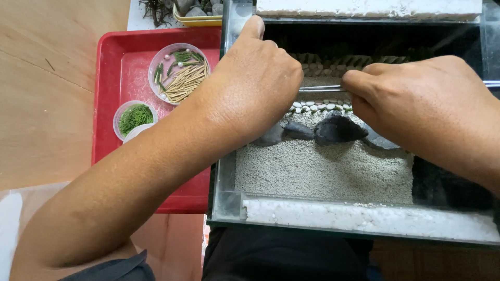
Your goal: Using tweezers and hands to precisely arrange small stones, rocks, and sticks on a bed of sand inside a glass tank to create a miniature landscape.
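Pinching tweezers level, pointing left, right hand

This is looking like a hobby table at home, a spot where someone is making a little water garden. A wooden table is sitting at nine o'clock, warm and brown like one in a house. A glass tank is taking up the middle and three o'clock, with pale sand, dark stones and tiny white pebbles lying inside it. At ten o'clock a red tray is holding two small clear cups, one with thin sticks and green bits, one with green plant bits. At twelve o'clock a yellow dish is holding grey rocks.
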